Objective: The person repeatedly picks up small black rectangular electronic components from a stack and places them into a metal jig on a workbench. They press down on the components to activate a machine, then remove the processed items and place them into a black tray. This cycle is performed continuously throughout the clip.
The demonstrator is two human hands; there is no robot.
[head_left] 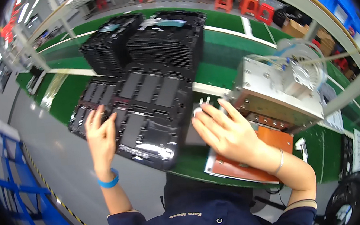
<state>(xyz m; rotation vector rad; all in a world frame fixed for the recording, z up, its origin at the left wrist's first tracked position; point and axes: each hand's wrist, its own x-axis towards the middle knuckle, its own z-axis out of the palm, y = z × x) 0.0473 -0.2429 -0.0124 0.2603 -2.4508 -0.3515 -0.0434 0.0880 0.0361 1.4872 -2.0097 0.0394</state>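
My left hand [101, 136] is over a black tray [78, 121] with dark rectangular parts, thumb and fingers apart; nothing shows between them. Beside it lies a second black tray [158, 136] holding large flat dark grey rectangular pieces [148, 88]. My right hand [229, 136] is stretched out palm down, left of a silver metal press-like machine [267, 87]. Its fingertips are by a small white round piece [197, 110] on a dark surface; whether they touch it I cannot tell. Beneath this hand is a brown-orange plate [247, 166].
Two tall stacks of black trays [170, 45] stand at the back of the green table [222, 61]. Clear tubing [318, 53] lies behind the machine. A white plastic piece [302, 149] is at the right. A blue rack [11, 187] stands at the left beyond the grey floor.
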